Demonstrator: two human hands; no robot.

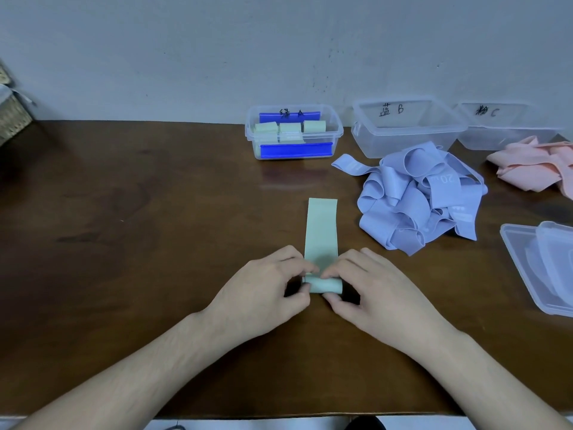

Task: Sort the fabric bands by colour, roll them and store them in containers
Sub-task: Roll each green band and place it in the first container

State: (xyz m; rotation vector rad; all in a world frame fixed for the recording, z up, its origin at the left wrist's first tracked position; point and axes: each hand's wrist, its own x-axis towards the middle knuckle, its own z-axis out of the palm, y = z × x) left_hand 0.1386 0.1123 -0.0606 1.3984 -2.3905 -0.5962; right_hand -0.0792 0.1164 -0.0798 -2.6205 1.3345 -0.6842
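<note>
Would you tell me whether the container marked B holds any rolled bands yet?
Empty: the container marked B shows only clear walls and floor, and the blue bands lie loose in a heap in front of it.

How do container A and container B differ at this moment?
Container A holds several rolled green bands; container B holds no bands. Container A has blue clip handles on its front and back; container B shows none. Container A stands to the left with bare table in front; container B has the pile of blue bands lying just before it. Both are clear plastic, lidless, hand-labelled, and stand by the wall.
</note>
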